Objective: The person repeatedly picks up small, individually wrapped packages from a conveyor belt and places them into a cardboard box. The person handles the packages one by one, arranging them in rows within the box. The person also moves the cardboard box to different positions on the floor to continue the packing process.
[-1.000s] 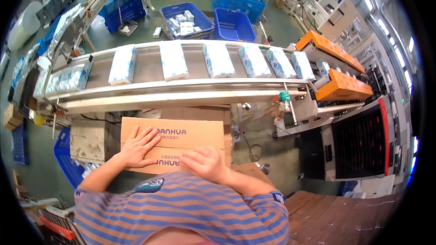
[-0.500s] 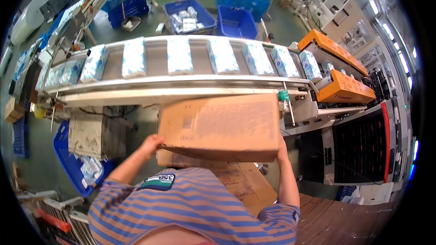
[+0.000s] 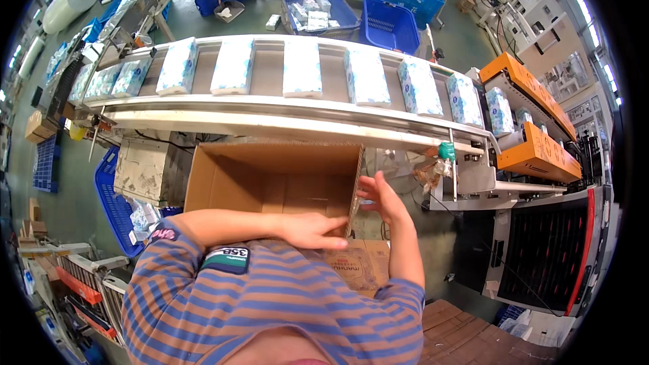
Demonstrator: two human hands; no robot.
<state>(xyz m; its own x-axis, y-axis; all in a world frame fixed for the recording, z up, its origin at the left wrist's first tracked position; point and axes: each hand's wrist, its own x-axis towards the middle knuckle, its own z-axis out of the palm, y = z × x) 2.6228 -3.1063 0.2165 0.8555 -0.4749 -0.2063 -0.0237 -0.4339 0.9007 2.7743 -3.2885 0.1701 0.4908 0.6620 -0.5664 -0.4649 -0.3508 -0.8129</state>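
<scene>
An empty brown cardboard box stands right in front of me, its open top showing the bare inside walls and bottom. My left hand reaches across the box's near edge to the near right corner. Its fingers are stretched out and lie at that edge. At the box's right wall is my right hand, raised, with fingers apart and nothing held. Whether its fingertips touch the wall is hard to tell.
Beyond the box runs a conveyor with a row of wrapped tissue packs, ending at an orange machine on the right. Flattened cardboard lies below my arms. A blue basket stands at the left, a dark-fronted cabinet at the right.
The box has gone from a closed face toward me to its open top, and sits farther left. Both hands left its sides; the left crossed over to the right corner. Packs on the conveyor shifted.
</scene>
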